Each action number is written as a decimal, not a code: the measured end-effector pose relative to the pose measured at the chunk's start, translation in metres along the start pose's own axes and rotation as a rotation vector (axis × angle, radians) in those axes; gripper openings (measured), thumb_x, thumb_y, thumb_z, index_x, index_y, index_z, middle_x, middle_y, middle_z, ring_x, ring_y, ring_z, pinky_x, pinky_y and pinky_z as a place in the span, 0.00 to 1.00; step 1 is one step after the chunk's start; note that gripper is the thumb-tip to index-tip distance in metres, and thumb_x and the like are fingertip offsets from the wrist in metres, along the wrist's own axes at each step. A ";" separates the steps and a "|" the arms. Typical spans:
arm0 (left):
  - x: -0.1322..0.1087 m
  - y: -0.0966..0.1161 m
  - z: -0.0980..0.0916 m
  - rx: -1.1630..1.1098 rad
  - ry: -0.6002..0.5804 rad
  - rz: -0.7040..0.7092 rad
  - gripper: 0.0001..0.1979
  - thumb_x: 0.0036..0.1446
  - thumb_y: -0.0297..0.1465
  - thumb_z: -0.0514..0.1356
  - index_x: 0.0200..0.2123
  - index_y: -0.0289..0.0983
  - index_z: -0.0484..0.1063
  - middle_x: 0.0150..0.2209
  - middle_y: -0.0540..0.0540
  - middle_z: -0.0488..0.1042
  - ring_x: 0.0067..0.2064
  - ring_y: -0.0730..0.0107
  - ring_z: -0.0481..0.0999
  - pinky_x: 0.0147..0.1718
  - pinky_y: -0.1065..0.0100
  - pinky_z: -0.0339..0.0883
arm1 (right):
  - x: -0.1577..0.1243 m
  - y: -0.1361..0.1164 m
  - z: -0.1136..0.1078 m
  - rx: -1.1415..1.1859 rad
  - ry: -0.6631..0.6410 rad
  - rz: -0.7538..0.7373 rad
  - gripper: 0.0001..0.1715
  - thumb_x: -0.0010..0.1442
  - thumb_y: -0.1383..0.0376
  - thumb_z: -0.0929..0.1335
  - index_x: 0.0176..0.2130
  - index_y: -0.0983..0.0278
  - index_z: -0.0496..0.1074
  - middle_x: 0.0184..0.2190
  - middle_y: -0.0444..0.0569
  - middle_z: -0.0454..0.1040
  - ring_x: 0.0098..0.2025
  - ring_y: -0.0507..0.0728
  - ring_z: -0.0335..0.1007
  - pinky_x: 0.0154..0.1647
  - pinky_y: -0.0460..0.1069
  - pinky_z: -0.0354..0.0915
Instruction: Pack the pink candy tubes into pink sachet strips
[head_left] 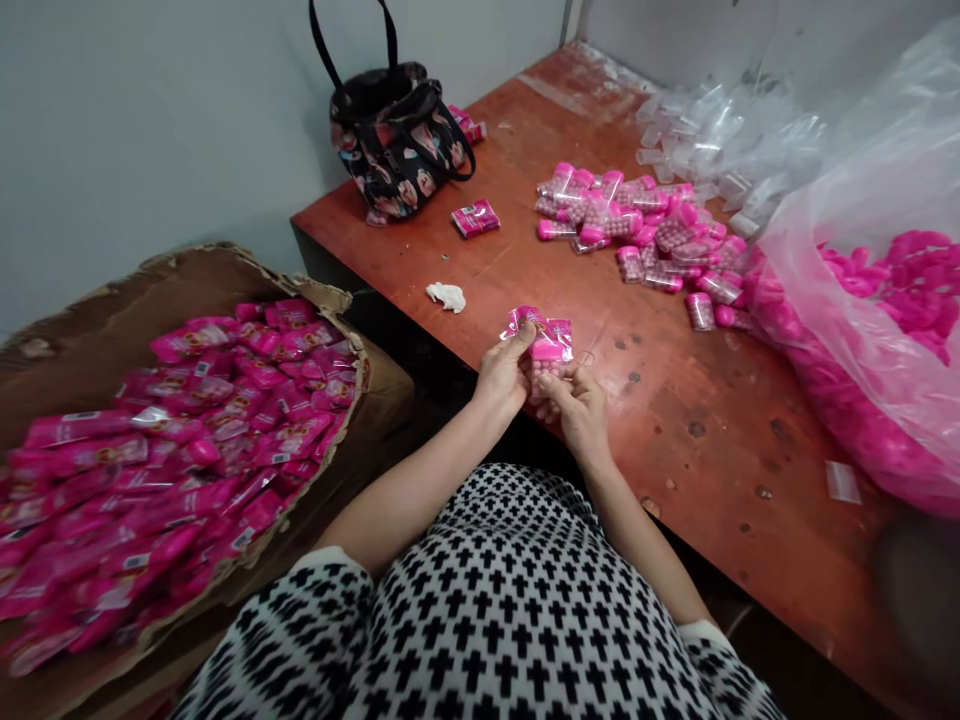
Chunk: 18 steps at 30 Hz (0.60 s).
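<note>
Over the near edge of the reddish table [630, 440], both my hands are closed around one small clear bottle [546, 368] of pink beads with a pink cap. A shiny pink printed wrapper [556, 335] sits around or against its cap end; how far it covers the bottle I cannot tell. My left hand [504, 375] grips the wrapper from the left, thumb on top. My right hand [579, 405] pinches the lower part of the bottle from the right. Further back on the table lies a heap of similar filled bottles [600, 215].
At the left stands a torn cardboard box [165, 285] full of pink packets [217, 420]. A flowered bag [397, 150], a small stack of wrappers [475, 218] and a white scrap [447, 296] lie on the table. Empty clear tubes [720, 130] and a plastic sack of pink caps [847, 380] are at the right.
</note>
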<state>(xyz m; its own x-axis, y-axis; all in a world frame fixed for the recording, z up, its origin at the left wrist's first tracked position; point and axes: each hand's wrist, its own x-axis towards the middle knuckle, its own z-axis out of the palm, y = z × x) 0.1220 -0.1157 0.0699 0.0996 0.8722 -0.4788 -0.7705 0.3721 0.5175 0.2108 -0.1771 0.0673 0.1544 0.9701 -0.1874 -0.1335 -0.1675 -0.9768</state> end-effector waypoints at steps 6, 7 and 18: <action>-0.003 0.005 0.000 0.156 -0.204 0.022 0.18 0.36 0.34 0.73 0.27 0.33 0.71 0.22 0.51 0.73 0.22 0.77 0.71 0.24 0.73 0.65 | 0.004 0.006 -0.001 0.003 0.050 -0.068 0.17 0.51 0.54 0.71 0.33 0.61 0.64 0.20 0.37 0.72 0.17 0.47 0.63 0.17 0.42 0.60; -0.003 0.005 0.000 0.177 -0.220 0.022 0.18 0.35 0.34 0.73 0.28 0.33 0.71 0.22 0.51 0.73 0.22 0.76 0.72 0.24 0.73 0.66 | 0.004 0.007 -0.002 -0.008 0.050 -0.087 0.16 0.52 0.55 0.71 0.34 0.61 0.65 0.21 0.37 0.72 0.18 0.46 0.63 0.18 0.42 0.60; 0.009 0.010 -0.010 0.421 -0.274 0.054 0.19 0.37 0.41 0.71 0.17 0.32 0.69 0.17 0.50 0.69 0.19 0.77 0.67 0.20 0.72 0.61 | 0.014 0.009 -0.009 0.088 -0.056 -0.005 0.15 0.53 0.56 0.71 0.32 0.62 0.63 0.19 0.38 0.73 0.15 0.47 0.64 0.15 0.42 0.57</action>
<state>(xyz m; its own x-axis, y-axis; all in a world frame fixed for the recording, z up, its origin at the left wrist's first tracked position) 0.1091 -0.1077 0.0638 0.2712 0.9242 -0.2690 -0.4643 0.3704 0.8045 0.2204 -0.1668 0.0548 0.1005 0.9795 -0.1746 -0.2188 -0.1494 -0.9643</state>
